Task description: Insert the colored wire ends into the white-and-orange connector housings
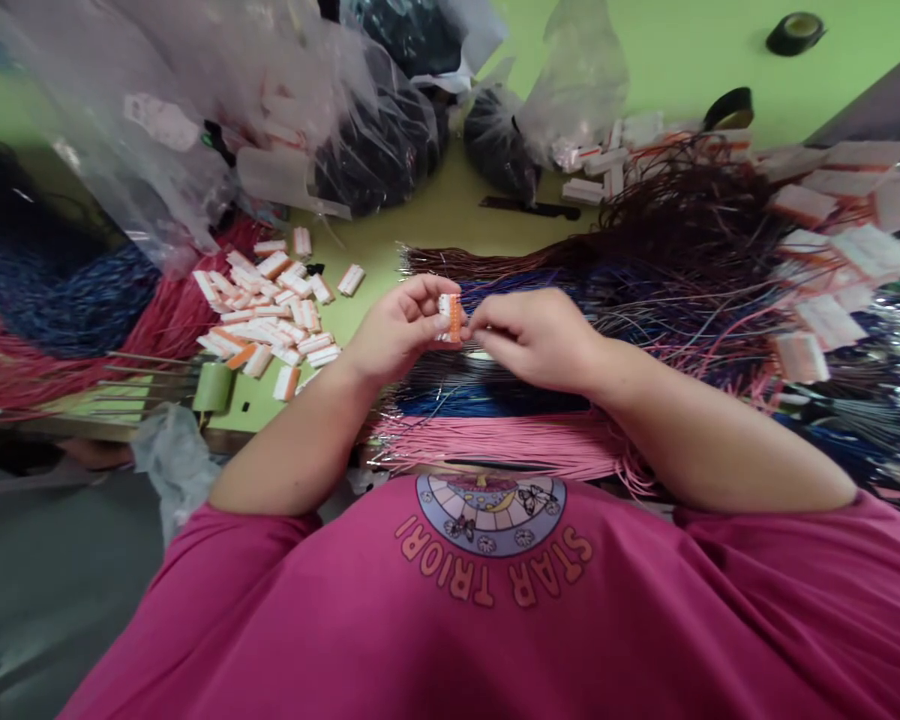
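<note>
My left hand (409, 325) grips an orange-and-white connector housing (451, 316) between thumb and fingers, upright above the wires. Right beside it, my right hand (536, 335) is closed in a pinch with its fingertips at the housing's right side. Whatever those fingertips hold is too small to make out. Beneath both hands lie bundles of cut wires: brown ones (487, 262) at the back, blue ones (487, 398) nearer, and pink ones (495, 440) closest to me. Several loose connector housings (270, 310) are heaped to the left of my left hand.
At right, wires with connectors attached (832, 270) form a large pile. Clear plastic bags (382, 130) stand at the back, near a dark cutter knife (529, 208) and a tape roll (795, 34). Red and blue wires (67, 300) and a green cylinder (213, 388) are at left.
</note>
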Available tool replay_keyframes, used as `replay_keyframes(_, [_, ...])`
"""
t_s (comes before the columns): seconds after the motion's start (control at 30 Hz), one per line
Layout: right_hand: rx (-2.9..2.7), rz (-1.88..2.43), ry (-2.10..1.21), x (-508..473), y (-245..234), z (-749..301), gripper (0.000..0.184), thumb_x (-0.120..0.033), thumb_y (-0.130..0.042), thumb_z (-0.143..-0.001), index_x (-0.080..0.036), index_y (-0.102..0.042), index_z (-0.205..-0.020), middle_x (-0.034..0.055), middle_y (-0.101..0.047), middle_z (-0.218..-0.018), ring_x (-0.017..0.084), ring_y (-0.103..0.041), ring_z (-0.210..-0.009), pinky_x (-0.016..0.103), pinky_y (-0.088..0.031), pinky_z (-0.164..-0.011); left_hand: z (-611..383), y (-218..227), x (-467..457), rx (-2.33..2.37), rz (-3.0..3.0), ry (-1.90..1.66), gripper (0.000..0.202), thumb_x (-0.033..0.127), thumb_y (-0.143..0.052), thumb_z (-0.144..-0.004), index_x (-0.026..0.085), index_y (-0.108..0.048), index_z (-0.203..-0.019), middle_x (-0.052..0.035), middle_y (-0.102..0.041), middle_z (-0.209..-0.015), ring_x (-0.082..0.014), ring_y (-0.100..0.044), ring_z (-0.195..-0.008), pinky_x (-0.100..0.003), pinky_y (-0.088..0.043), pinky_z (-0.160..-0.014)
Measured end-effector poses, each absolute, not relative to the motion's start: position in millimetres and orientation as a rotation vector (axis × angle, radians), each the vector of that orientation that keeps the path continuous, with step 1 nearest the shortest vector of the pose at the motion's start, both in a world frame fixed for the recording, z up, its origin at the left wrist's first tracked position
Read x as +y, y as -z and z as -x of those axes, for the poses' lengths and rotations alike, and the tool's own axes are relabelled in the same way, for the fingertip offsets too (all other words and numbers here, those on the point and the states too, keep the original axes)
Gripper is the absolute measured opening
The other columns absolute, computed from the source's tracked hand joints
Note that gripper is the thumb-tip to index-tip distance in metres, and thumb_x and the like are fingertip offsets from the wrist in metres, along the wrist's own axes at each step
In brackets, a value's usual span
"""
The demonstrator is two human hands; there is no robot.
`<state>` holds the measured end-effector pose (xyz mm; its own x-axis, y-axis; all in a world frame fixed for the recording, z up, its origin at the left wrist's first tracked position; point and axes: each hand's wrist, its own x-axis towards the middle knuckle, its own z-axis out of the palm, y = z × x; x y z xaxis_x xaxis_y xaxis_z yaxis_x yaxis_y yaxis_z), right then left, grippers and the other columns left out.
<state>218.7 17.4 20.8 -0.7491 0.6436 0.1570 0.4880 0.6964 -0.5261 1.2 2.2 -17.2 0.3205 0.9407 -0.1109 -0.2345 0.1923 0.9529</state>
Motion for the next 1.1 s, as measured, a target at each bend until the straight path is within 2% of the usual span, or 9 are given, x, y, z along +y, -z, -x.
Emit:
replay_keyframes(0.27, [-2.596,1.325,-0.386,21,-25,-219,0.037,-0.031,-0.045,-0.101,-0.018,-0.079,-0.107,0.0093,-0.081,-0.103,0.022,-0.069,-0.085,0.033,-0.034,-0.072,3,21,4,0.865,-1.075,-0.991,0.047,0.03,-0.087,-0.078,0.02,-0.06,-0.114,0.002,-0.072,-0.089,-0.0133,-0.077,-0.077,-0.024,-0.064,-0.069])
replay_keyframes(0.53, [-2.729,1.401,-0.283,18,-29,-213,0.041,-0.032,-0.04,-0.105,-0.016,-0.077,-0.107,0.0125,-0.08,-0.096,0.022,-0.065,-0.077,0.034,-0.025,-0.066,0,30,8,0.859,-1.211,-1.082,0.047,0.035,-0.093,-0.074,0.02,-0.064,-0.108,0.0023,-0.071,-0.085,-0.0109,-0.072,-0.069,-0.024,-0.062,-0.065])
replay_keyframes(0.63, [-2.715,1.336,-0.454,22,-28,-213,0.035,-0.027,-0.045,-0.1,-0.015,-0.077,-0.095,0.01,-0.076,-0.087,0.019,-0.059,-0.073,0.033,-0.025,-0.066,0,35,10,0.833,-1.331,-1.147,0.045,0.037,-0.094,-0.074,0.021,-0.066,-0.104,0.0022,-0.072,-0.084,-0.01,-0.071,-0.069,-0.023,-0.061,-0.067])
replay_keyframes(0.73, [-2.532,1.213,-0.828,28,-25,-214,0.029,-0.022,-0.048,-0.093,-0.015,-0.073,-0.08,0.0035,-0.069,-0.075,0.014,-0.053,-0.069,0.03,-0.031,-0.067,-1,37,11,0.808,-1.44,-1.19,0.043,0.04,-0.094,-0.075,0.021,-0.067,-0.104,0.0017,-0.072,-0.083,-0.0105,-0.071,-0.069,-0.025,-0.06,-0.068])
replay_keyframes(0.83, [-2.271,1.145,-1.123,33,-22,-213,0.026,-0.021,-0.05,-0.088,-0.015,-0.07,-0.072,-0.0006,-0.062,-0.068,0.011,-0.051,-0.067,0.027,-0.035,-0.068,-2,38,11,0.793,-1.487,-1.195,0.041,0.041,-0.092,-0.077,0.022,-0.068,-0.104,0.0011,-0.073,-0.082,-0.0117,-0.071,-0.069,-0.026,-0.06,-0.067])
replay_keyframes(0.93, [-2.156,1.135,-1.201,34,-19,-212,0.025,-0.021,-0.051,-0.084,-0.015,-0.07,-0.07,-0.0017,-0.061,-0.066,0.011,-0.051,-0.066,0.027,-0.037,-0.069,-3,37,11,0.786,-1.478,-1.197,0.041,0.041,-0.093,-0.076,0.021,-0.069,-0.103,0.0014,-0.073,-0.081,-0.0119,-0.072,-0.068,-0.025,-0.059,-0.064])
replay_keyframes(1.1, [-2.159,1.13,-1.108,30,-13,-208,0.024,-0.018,-0.052,-0.085,-0.015,-0.069,-0.069,0.0003,-0.065,-0.07,0.012,-0.055,-0.069,0.027,-0.038,-0.071,-2,35,10,0.79,-1.456,-1.205,0.04,0.04,-0.093,-0.076,0.021,-0.069,-0.101,0.0019,-0.074,-0.08,-0.0113,-0.071,-0.065,-0.025,-0.059,-0.063])
